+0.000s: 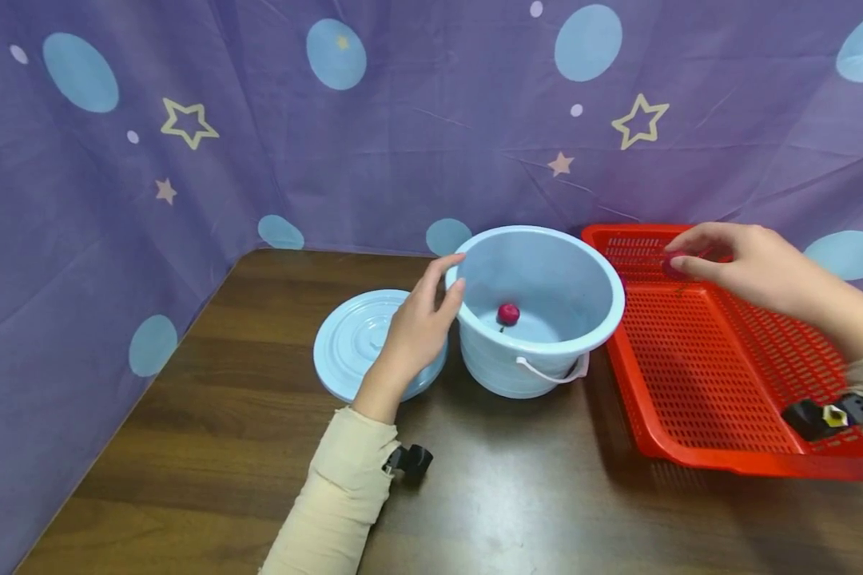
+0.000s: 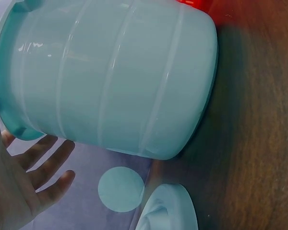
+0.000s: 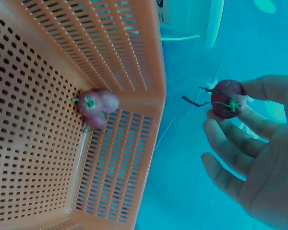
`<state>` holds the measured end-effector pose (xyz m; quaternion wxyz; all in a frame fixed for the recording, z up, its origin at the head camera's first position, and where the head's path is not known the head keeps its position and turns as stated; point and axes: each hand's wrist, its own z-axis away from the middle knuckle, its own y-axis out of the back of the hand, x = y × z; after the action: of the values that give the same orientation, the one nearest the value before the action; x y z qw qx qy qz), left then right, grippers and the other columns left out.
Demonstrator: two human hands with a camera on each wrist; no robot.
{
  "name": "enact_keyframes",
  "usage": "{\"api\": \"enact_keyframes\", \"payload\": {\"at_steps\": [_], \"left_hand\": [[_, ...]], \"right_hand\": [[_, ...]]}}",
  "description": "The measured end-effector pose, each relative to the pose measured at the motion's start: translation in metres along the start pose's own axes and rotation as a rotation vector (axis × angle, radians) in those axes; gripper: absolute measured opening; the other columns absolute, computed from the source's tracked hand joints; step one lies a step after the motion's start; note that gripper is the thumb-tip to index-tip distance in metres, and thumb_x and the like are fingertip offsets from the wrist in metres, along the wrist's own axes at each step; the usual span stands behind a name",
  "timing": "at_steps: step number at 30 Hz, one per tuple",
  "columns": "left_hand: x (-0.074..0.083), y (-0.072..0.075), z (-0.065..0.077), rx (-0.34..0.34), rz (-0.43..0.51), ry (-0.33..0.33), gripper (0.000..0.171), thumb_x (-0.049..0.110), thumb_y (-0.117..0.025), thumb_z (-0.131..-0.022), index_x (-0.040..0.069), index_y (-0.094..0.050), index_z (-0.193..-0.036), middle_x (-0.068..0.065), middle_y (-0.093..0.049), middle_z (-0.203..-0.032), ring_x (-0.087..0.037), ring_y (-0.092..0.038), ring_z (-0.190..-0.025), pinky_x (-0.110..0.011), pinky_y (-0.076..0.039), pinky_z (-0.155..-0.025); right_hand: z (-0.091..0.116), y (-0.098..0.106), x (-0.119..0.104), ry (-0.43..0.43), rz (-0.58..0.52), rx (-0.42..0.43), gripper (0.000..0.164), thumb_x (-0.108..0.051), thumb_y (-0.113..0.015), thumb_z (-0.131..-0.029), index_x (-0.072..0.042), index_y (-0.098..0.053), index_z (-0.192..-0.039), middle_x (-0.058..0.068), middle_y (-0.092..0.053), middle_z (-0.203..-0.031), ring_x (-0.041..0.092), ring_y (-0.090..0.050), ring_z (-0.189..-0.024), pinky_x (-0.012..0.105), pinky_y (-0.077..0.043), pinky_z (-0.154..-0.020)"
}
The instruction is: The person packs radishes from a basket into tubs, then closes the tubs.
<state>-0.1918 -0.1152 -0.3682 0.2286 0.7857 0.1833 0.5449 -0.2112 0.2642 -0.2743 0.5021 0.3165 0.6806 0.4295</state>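
A light blue bucket (image 1: 519,371) stands upright with a single red radish (image 1: 508,314) on its floor. My left hand (image 1: 419,323) is at the bucket's left rim, thumb and forefinger right at the edge; in the left wrist view its other fingers (image 2: 53,163) spread loosely along the outer wall. Over the back of a red plastic basket (image 1: 690,457), my right hand (image 1: 751,259) pinches another radish (image 3: 228,98) between thumb and fingertips, its thin root and green stem stub showing. Several radishes (image 3: 97,108) lie clustered in a corner of the basket.
Left of the bucket, a round light blue lid (image 1: 352,339) lies on the brown wooden table (image 1: 208,447), partly behind my left hand. The bucket's pale handle (image 1: 554,375) hangs down at the front. A purple patterned cloth (image 1: 403,144) hangs behind the table.
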Motion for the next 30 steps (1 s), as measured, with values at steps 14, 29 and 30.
{"api": "enact_keyframes", "payload": {"at_steps": [14, 29, 30], "left_hand": [[-0.001, -0.001, -0.002, -0.001, -0.003, 0.003, 0.049, 0.056, -0.033, -0.102, 0.039, -0.039, -0.148, 0.001, -0.045, -0.148, -0.020, -0.053, -0.119, -0.053, -0.041, -0.097], [0.000, -0.002, -0.003, 0.010, -0.005, 0.003, 0.048, 0.056, -0.034, -0.102, 0.038, -0.040, -0.147, 0.002, -0.046, -0.148, -0.019, -0.052, -0.123, -0.053, -0.041, -0.098], [0.000, -0.002, -0.003, 0.009, -0.005, 0.003, 0.048, 0.056, -0.034, -0.102, 0.038, -0.040, -0.147, 0.002, -0.046, -0.147, -0.019, -0.052, -0.123, -0.053, -0.041, -0.098]], "right_hand": [[0.002, -0.005, -0.029, 0.084, -0.123, 0.131, 0.024, -0.027, -0.070, -0.093, -0.016, -0.070, -0.115, -0.006, -0.069, -0.095, -0.001, -0.058, -0.080, 0.012, -0.038, -0.072], [0.000, -0.020, -0.068, 0.151, -0.244, 0.179, 0.026, -0.026, -0.072, -0.092, -0.020, -0.070, -0.118, -0.002, -0.068, -0.101, 0.007, -0.060, -0.087, 0.014, -0.043, -0.073], [0.000, -0.021, -0.071, 0.163, -0.246, 0.174, 0.026, -0.026, -0.072, -0.092, -0.020, -0.070, -0.117, -0.001, -0.068, -0.101, 0.008, -0.059, -0.088, 0.014, -0.043, -0.074]]}}
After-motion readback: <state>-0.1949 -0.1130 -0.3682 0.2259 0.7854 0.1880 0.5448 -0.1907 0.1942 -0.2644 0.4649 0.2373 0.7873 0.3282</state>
